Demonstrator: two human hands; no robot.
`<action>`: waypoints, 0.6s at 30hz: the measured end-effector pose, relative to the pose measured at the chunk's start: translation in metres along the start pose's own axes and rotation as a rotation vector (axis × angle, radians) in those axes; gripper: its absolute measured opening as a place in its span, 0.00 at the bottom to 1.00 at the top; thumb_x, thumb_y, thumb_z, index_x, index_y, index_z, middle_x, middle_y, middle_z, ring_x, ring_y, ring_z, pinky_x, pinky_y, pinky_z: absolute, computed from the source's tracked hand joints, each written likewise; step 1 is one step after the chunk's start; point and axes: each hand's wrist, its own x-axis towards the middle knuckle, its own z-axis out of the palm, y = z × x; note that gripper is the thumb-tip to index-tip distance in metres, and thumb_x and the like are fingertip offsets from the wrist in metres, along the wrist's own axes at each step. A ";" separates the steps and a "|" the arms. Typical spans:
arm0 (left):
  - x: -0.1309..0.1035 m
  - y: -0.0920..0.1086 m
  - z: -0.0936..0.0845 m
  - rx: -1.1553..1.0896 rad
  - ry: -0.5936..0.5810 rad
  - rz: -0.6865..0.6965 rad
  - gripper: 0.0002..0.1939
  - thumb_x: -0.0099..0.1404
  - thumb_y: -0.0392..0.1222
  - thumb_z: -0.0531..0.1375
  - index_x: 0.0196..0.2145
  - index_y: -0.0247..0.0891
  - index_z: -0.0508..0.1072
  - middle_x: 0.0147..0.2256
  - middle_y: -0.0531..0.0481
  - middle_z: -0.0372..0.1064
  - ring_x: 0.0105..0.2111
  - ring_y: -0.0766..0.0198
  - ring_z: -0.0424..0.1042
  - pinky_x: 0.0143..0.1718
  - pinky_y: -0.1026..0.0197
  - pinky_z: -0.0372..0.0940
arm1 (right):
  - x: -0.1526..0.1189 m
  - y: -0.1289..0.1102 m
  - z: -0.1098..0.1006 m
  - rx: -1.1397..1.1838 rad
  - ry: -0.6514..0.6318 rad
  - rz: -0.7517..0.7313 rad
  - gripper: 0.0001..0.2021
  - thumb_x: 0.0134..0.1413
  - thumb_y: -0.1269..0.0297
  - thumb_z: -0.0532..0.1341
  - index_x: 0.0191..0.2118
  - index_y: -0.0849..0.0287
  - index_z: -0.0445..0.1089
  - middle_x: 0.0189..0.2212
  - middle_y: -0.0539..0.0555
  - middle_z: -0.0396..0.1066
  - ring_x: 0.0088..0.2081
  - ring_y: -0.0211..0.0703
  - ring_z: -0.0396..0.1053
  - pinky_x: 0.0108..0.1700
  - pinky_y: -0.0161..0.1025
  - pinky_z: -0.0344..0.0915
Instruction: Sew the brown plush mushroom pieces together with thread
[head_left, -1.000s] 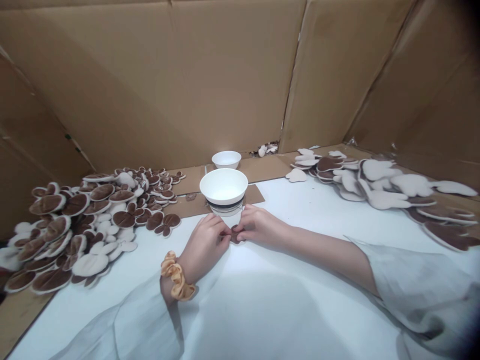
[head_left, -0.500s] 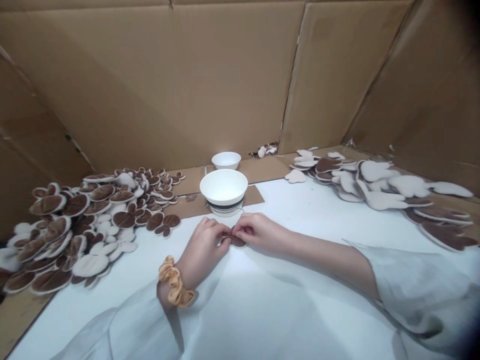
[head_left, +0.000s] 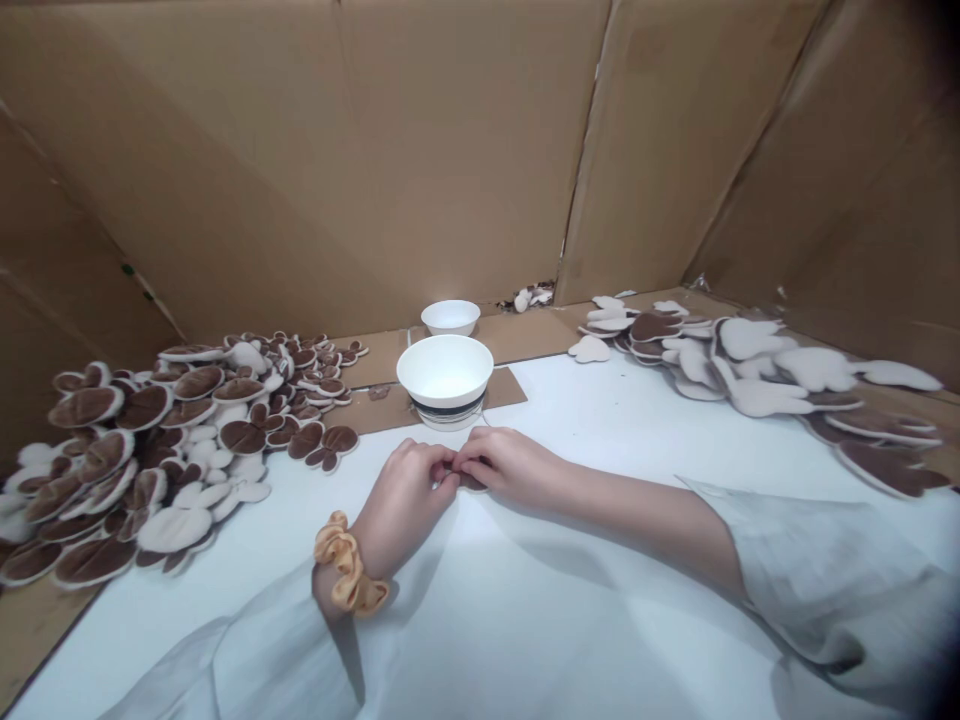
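Note:
A brown fabric piece with a pale edge (head_left: 472,484) lies low over the white table, mostly covered by my fingers. My left hand (head_left: 411,492) pinches its left part between thumb and fingertips, an orange scrunchie (head_left: 349,565) round the wrist. From the other side my right hand (head_left: 511,468) grips it too, its fingertips touching those of the left. Whatever is between the fingertips is too small to make out. Just beyond my hands stands a white bowl (head_left: 445,370) on a spool-like base with a dark band (head_left: 448,410).
A heap of brown-and-white padded fabric pieces (head_left: 172,531) spreads over the left side. Flat, pale and brown cutouts (head_left: 750,345) are piled at the right. A smaller white bowl (head_left: 450,318) stands behind the first, on cardboard. Cardboard walls (head_left: 450,150) enclose the back and sides.
The right hand's fingers have shifted slightly left, closer to the left hand, covering more of the brown piece. The whole view has moved a little.

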 end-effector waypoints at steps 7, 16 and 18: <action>-0.001 0.001 0.000 -0.017 0.012 0.021 0.12 0.57 0.34 0.52 0.34 0.42 0.74 0.25 0.51 0.69 0.31 0.60 0.65 0.32 0.60 0.58 | 0.000 0.001 -0.005 -0.046 -0.036 0.012 0.13 0.49 0.76 0.49 0.24 0.63 0.68 0.26 0.53 0.66 0.27 0.36 0.61 0.30 0.32 0.56; 0.000 -0.001 0.003 -0.023 0.013 -0.035 0.14 0.57 0.35 0.52 0.38 0.40 0.75 0.30 0.48 0.71 0.37 0.57 0.66 0.38 0.57 0.61 | -0.006 0.011 -0.011 -0.185 0.001 0.074 0.12 0.50 0.75 0.48 0.26 0.63 0.68 0.26 0.55 0.67 0.28 0.37 0.62 0.31 0.33 0.55; 0.000 0.000 0.002 -0.016 0.010 -0.032 0.14 0.57 0.35 0.52 0.38 0.40 0.75 0.30 0.48 0.71 0.36 0.57 0.66 0.38 0.57 0.61 | -0.008 0.011 -0.011 -0.201 -0.004 0.078 0.11 0.49 0.75 0.48 0.26 0.63 0.67 0.26 0.55 0.67 0.28 0.38 0.62 0.31 0.34 0.56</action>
